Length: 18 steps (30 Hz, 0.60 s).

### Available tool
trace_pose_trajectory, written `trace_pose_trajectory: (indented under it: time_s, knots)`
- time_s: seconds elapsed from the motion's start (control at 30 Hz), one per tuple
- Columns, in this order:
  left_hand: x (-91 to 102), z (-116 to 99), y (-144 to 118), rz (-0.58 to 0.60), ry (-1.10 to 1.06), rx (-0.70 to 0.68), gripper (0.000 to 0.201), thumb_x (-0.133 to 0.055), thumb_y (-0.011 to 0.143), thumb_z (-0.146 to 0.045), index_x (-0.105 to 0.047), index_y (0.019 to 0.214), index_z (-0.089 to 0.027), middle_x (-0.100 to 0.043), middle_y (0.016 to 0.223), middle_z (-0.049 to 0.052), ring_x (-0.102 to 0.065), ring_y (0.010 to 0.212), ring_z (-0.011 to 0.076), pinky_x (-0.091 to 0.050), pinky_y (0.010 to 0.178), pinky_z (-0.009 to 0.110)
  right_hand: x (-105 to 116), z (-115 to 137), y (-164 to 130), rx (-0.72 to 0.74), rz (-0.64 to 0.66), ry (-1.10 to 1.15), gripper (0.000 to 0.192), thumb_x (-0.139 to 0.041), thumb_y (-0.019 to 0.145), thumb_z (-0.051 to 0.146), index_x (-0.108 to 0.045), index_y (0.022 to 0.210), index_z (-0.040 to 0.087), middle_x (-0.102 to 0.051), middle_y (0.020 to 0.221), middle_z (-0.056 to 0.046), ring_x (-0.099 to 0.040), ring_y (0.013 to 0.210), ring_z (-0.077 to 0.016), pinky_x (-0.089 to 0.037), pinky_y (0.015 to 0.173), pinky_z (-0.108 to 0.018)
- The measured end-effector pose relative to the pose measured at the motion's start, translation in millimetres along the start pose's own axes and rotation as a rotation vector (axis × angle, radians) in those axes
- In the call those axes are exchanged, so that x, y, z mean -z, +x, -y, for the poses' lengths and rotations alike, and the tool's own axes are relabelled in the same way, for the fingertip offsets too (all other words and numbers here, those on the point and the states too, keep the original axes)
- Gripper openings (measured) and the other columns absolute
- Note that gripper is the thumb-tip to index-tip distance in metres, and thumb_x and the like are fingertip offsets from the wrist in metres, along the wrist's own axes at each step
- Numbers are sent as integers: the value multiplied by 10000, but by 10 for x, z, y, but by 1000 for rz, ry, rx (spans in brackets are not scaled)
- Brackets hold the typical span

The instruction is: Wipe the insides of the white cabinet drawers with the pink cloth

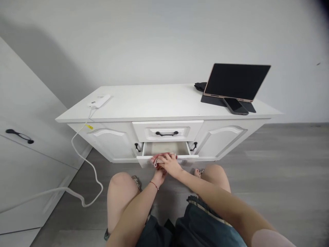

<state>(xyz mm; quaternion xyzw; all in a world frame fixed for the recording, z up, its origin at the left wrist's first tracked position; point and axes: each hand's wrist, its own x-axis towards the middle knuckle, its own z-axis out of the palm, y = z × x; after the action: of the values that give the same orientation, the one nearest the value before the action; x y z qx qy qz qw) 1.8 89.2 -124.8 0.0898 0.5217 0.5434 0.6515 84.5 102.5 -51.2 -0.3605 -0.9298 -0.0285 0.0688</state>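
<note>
Low in the centre of the frame: right hand (170,164) laid flat over a red-and-white cloth (157,159) on the front edge of the open lower drawer (164,149), fingers spread; left hand (159,175) just beneath, mostly hidden, grip impossible to tell. Upper right: tablet (236,81) and phone (235,105) on the white cabinet (159,103)

1. Both forearms are bare, with no sleeves in view.
2. A thin red string bracelet (154,185) circles the left wrist, lower centre of the frame.
3. Dark teal shorts (203,226) with a frilled hem cover the lap.
4. Both knees are bare.
</note>
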Motion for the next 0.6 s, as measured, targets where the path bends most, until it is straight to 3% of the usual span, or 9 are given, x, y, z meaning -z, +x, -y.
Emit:
trace_pose_trajectory:
  time_s: [0.13, 0.4, 0.6]
  knots:
    - [144, -27, 3, 53, -58, 71, 281, -555, 604, 100, -540, 694, -166, -597, 657, -11, -586, 624, 105, -454, 668, 240, -61, -249, -396, -133, -10, -78, 271, -491, 871, 195, -644, 1087, 253, -485, 1337, -59, -385, 1060, -310, -308, 824, -492]
    - [120, -23, 42, 18, -74, 122, 304, -565, 622, 106, -478, 674, -180, -616, 659, -25, -631, 659, 101, -455, 717, 236, -164, -509, -816, -388, -52, -51, 308, -499, 858, 210, -656, 1095, 326, -499, 1287, -64, -357, 1097, -314, -261, 869, -484]
    - [114, -12, 55, -9, -71, 134, 330, -567, 627, 111, -475, 720, -192, -598, 644, -38, -638, 658, 102, -454, 717, 230, -403, -573, -998, -755, -276, 125, 337, -464, 823, 145, -719, 940, 332, -504, 1188, -91, -351, 1094, -312, -267, 901, -459]
